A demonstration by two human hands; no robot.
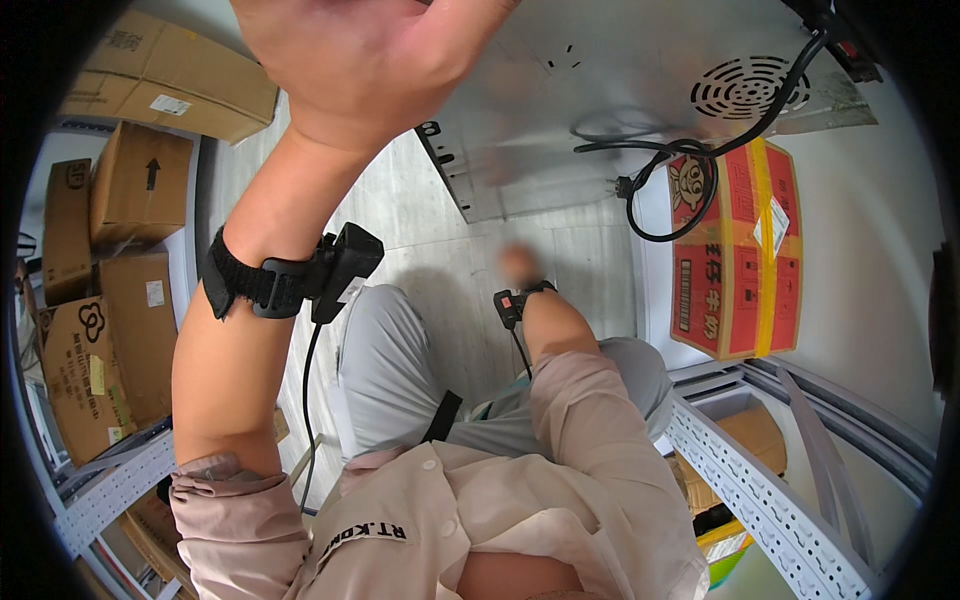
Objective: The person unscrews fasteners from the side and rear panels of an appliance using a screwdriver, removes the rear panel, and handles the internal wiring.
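Note:
My left hand (365,60) is raised at the top edge of the picture, at the left side of a large metal housing (540,110). Its fingers run out of view, so what they touch is hidden. The housing has a round slotted vent (750,88) and a black power cord (735,150), which hangs in a loop with its plug loose. Lower down, my right hand (518,265) is just below the housing's near edge, over the floor. It is blurred, and its fingers cannot be made out. Both my wrists wear black straps with small cabled devices.
A red carton with yellow tape (695,290) stands at the right beside the cord. Brown cardboard boxes (140,190) are stacked on the left, with another large box (190,75) at the far left. Perforated white shelf rails (760,500) flank me on both sides.

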